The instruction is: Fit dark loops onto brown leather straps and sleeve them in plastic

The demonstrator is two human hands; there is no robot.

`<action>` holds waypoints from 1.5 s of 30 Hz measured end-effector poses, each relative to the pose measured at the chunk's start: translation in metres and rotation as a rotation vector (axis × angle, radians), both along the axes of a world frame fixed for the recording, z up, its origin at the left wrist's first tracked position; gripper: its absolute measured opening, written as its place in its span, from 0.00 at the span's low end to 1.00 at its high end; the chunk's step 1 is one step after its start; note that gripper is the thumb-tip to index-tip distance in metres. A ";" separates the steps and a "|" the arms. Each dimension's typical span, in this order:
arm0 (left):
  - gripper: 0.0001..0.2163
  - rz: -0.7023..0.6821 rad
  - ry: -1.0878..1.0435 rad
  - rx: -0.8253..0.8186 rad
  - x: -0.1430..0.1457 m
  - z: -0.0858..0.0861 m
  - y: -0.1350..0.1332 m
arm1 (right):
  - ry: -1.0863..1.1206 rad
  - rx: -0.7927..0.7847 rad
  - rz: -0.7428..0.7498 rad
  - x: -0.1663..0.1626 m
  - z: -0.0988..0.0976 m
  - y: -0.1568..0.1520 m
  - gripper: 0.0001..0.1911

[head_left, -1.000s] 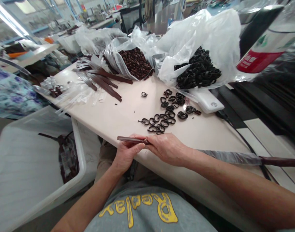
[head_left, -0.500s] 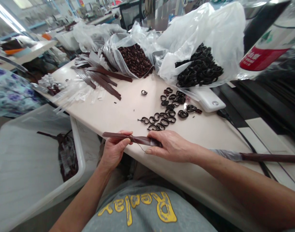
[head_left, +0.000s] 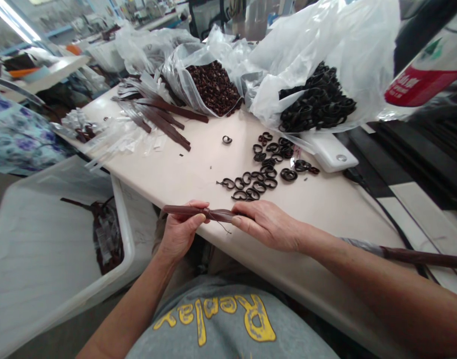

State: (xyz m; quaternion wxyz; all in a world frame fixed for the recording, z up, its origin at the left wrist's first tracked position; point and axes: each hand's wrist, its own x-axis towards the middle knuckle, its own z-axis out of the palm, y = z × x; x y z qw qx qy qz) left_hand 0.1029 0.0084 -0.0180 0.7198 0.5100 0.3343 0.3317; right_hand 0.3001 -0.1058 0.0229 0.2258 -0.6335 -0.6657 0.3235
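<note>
Between my two hands, over the table's front edge, runs a bundle of dark brown leather-like straps (head_left: pixel 223 215), tied around its middle with a thin cord. My left hand (head_left: pixel 184 228) pinches it at the tie, with a flat end sticking out to the left. Wrapped over the other part, my right hand (head_left: pixel 267 224) covers the bundle's right end, which is hidden under the fingers. A loose cord end (head_left: pixel 224 228) hangs below the tie. Just beyond my hands lie several dark strap loops (head_left: pixel 258 185) on the tabletop.
On the table (head_left: pixel 176 174) stand a bag of brown loops (head_left: pixel 215 87) and a bag of black loops (head_left: pixel 318 99). Brown strips (head_left: pixel 164 119) lie at back left. A white bin (head_left: pixel 125 239) stands at left. A white device (head_left: pixel 331 152) and a wrapped brown strap bundle (head_left: pixel 418 257) are at right.
My right hand has shifted along the bundle toward the tie, its thumb now pressed on the straps. The loose cord end now hangs free of that thumb. The view has turned slightly.
</note>
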 end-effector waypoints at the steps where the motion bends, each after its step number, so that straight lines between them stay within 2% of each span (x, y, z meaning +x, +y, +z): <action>1: 0.13 -0.007 0.001 0.003 0.000 0.000 0.000 | -0.010 -0.006 -0.004 0.001 0.001 0.000 0.18; 7: 0.12 -0.008 -0.025 -0.002 0.001 0.000 -0.003 | -0.169 0.050 -0.007 0.001 0.005 -0.002 0.17; 15: 0.12 -0.023 -0.065 0.000 0.001 -0.001 -0.002 | -0.171 0.003 -0.015 -0.010 0.002 -0.001 0.16; 18: 0.13 -0.076 -0.044 -0.004 0.002 -0.005 -0.004 | -0.219 -0.015 -0.016 -0.013 0.003 -0.001 0.17; 22: 0.10 -0.203 0.000 0.106 0.006 -0.010 -0.015 | -0.241 0.022 0.016 -0.018 0.001 -0.002 0.17; 25: 0.08 -0.223 -0.025 0.140 0.010 -0.010 -0.024 | -0.239 0.043 0.010 -0.020 0.000 -0.001 0.18; 29: 0.08 -0.120 -0.047 0.073 0.009 -0.006 -0.018 | -0.207 -0.035 0.005 -0.013 0.004 -0.002 0.17; 33: 0.12 0.167 -0.142 -0.109 -0.004 0.004 0.016 | -0.097 -0.105 -0.012 0.001 0.010 -0.002 0.24; 35: 0.15 0.297 -0.198 -0.158 -0.015 0.009 0.034 | -0.016 -0.144 0.000 0.005 0.012 -0.002 0.19; 37: 0.18 0.361 -0.236 -0.160 -0.028 0.013 0.042 | 0.063 -0.169 0.006 0.003 0.012 -0.002 0.14; 40: 0.21 0.269 -0.195 -0.117 -0.045 0.016 0.027 | 0.117 -0.152 -0.022 -0.009 0.001 -0.007 0.12; 45: 0.25 -0.061 -0.062 -0.177 -0.048 0.008 -0.035 | 0.081 -0.068 -0.017 -0.027 -0.034 -0.017 0.13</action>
